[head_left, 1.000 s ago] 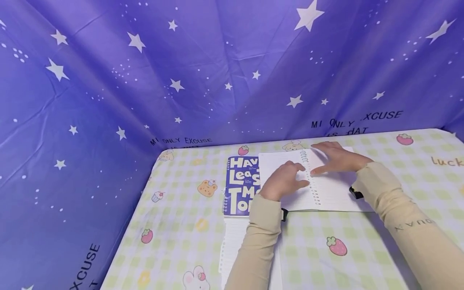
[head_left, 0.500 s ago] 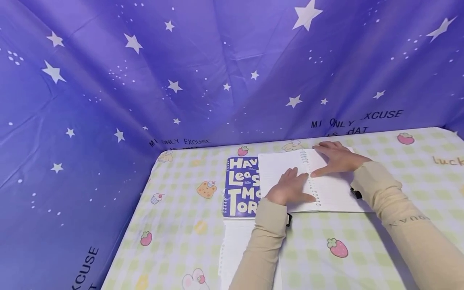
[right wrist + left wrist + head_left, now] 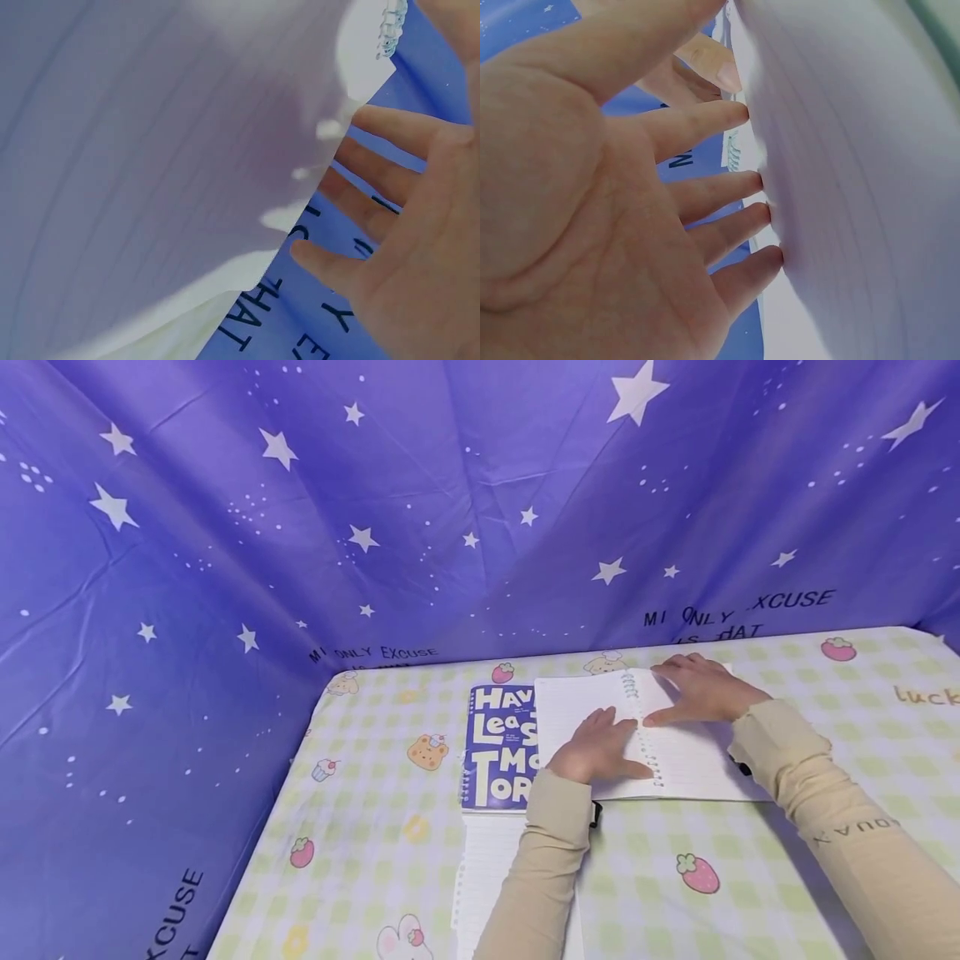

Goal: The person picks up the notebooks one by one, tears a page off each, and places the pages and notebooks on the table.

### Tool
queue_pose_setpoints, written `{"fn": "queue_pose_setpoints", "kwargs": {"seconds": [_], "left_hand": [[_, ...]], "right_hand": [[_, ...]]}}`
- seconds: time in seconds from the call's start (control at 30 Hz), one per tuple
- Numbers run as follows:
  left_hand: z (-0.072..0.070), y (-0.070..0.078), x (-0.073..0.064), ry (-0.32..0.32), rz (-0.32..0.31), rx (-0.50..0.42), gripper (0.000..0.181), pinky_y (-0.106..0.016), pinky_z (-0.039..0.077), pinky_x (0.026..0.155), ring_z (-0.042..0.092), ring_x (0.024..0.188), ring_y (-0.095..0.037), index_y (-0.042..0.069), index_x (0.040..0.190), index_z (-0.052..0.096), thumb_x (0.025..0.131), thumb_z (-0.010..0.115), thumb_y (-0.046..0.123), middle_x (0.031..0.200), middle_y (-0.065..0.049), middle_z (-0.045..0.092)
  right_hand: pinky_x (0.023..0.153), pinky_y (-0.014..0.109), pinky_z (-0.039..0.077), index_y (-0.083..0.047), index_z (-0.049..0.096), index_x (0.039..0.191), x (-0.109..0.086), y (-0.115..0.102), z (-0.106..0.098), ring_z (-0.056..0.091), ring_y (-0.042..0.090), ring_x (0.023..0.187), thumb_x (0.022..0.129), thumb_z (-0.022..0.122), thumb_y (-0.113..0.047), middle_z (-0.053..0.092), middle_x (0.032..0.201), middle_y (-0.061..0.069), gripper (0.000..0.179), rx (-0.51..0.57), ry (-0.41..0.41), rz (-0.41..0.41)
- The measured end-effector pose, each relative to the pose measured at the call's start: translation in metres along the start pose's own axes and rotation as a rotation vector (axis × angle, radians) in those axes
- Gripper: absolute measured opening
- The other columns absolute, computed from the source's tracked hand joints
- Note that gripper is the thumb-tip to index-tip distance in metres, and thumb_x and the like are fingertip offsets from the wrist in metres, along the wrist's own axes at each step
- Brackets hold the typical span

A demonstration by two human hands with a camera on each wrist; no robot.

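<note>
An open spiral notebook (image 3: 690,768) with white lined pages lies on the table. My left hand (image 3: 598,748) rests on its left page, thumb out toward the spiral binding (image 3: 632,689). In the left wrist view, the straight fingertips (image 3: 754,181) touch the paper (image 3: 855,187). Across the right page my right hand (image 3: 705,692) is spread, its thumb beside the binding. The right wrist view has its fingers (image 3: 386,172) extended, their tips at the page (image 3: 187,150). Neither hand grips anything.
Partly under the open notebook's left side is a purple notebook (image 3: 498,747) with large white letters. A loose lined sheet (image 3: 487,868) with a perforated edge lies nearer, partly behind the left sleeve. A purple starry curtain (image 3: 450,485) stands behind the checked tablecloth (image 3: 360,827).
My left hand has come down and slightly right, its fingers straightening onto the left page. My right hand has shifted only a little on the right page. The notebooks stay about where they were.
</note>
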State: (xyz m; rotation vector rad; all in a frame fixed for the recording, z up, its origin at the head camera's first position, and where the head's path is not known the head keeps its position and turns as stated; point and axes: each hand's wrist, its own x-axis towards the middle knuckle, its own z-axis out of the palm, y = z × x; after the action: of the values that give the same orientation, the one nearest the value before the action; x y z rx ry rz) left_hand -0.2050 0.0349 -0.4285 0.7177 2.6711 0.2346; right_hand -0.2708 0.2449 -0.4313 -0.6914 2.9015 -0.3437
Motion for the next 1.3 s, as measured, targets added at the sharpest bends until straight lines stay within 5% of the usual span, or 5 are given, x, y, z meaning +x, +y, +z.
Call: {"fn": "queue_pose_setpoints", "kwargs": {"seconds": [0.17,0.43,0.7,0.97,1.3], "left_hand": [[0.000,-0.003,0.001,-0.003,0.015,0.004,0.081,-0.027,0.011,0.124,0.016,0.153,-0.017,0.022,0.156,0.032,0.090,0.063,0.058,0.162,0.002,0.030],[0.003,-0.008,0.000,-0.010,-0.014,-0.113,0.082,-0.046,0.009,0.125,0.007,0.154,-0.025,0.032,0.157,0.028,0.089,0.065,0.058,0.167,-0.002,0.014],[0.001,-0.013,-0.002,-0.041,-0.023,-0.151,0.086,-0.048,0.001,0.125,0.000,0.154,-0.024,0.032,0.159,0.021,0.089,0.063,0.059,0.168,-0.001,0.005],[0.004,-0.016,0.000,-0.054,-0.019,-0.168,0.087,-0.049,-0.001,0.125,-0.002,0.154,-0.023,0.032,0.159,0.019,0.089,0.063,0.060,0.168,-0.001,0.004],[0.003,-0.016,-0.002,-0.057,-0.030,-0.142,0.088,-0.044,-0.002,0.125,-0.002,0.154,-0.019,0.030,0.160,0.016,0.089,0.059,0.063,0.168,0.002,0.003]], "right_hand": [[0.096,0.074,0.033,0.004,0.051,0.139,0.000,0.004,-0.001,0.040,0.053,0.124,0.078,0.075,-0.060,0.048,0.136,0.034,0.092,-0.007,0.042,0.034],[0.082,0.059,0.052,0.003,0.072,0.106,-0.019,0.015,-0.015,0.065,0.044,0.097,0.091,0.066,-0.003,0.071,0.103,0.024,0.017,-0.103,0.257,-0.061],[0.084,0.060,0.051,0.002,0.072,0.112,-0.055,0.009,-0.013,0.066,0.043,0.099,0.098,0.060,-0.009,0.072,0.104,0.021,0.022,-0.032,0.316,-0.007],[0.082,0.057,0.054,0.001,0.076,0.102,-0.069,-0.002,-0.005,0.069,0.041,0.095,0.090,0.069,-0.002,0.074,0.096,0.017,0.014,-0.003,0.451,-0.117],[0.085,0.056,0.053,0.000,0.076,0.105,-0.080,-0.018,0.008,0.068,0.039,0.099,0.084,0.072,0.002,0.074,0.102,0.014,0.022,-0.035,0.419,-0.166]]}}
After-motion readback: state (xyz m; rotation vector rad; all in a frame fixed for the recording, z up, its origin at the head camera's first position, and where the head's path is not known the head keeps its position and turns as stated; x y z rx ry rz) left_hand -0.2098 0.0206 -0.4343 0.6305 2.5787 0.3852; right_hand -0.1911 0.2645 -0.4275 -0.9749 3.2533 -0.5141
